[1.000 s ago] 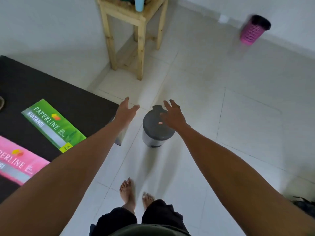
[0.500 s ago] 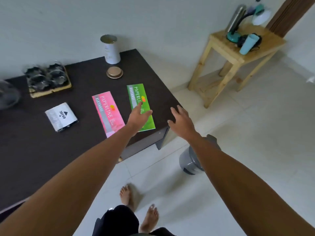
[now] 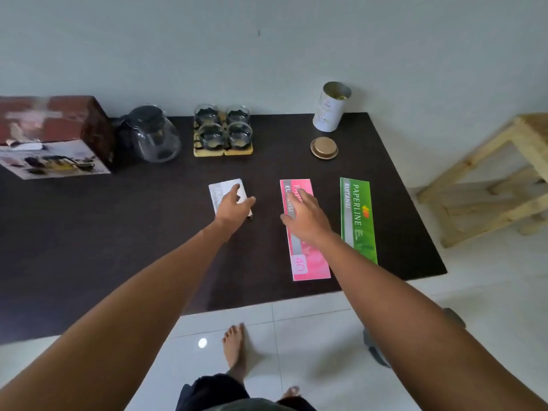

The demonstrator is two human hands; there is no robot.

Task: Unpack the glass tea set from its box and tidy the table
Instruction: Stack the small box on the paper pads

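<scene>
The long dark-brown wooden table (image 3: 148,232) stretches in front of me against the pale wall. At its far left stands the printed cardboard tea-set box (image 3: 53,137), and just beside it the clear glass teapot with a dark lid (image 3: 152,134) sits unpacked. Next along the back edge, four small clear glass cups (image 3: 223,127) stand in a two-by-two block on pale wooden coasters (image 3: 223,151). Towards the right back corner a white cylindrical tin (image 3: 330,108) stands open, its round gold lid (image 3: 324,147) lying flat just in front of it. A green paper booklet (image 3: 357,221) lies near the table's right edge, with a pink paper booklet (image 3: 308,259) parallel on its left. My right hand (image 3: 305,216) is over the pink booklet, fingers straight and spread, gripping nothing. My left hand (image 3: 234,207) reaches over the small white packet (image 3: 221,189), fingers loose and holding nothing; I cannot tell whether it touches.
</scene>
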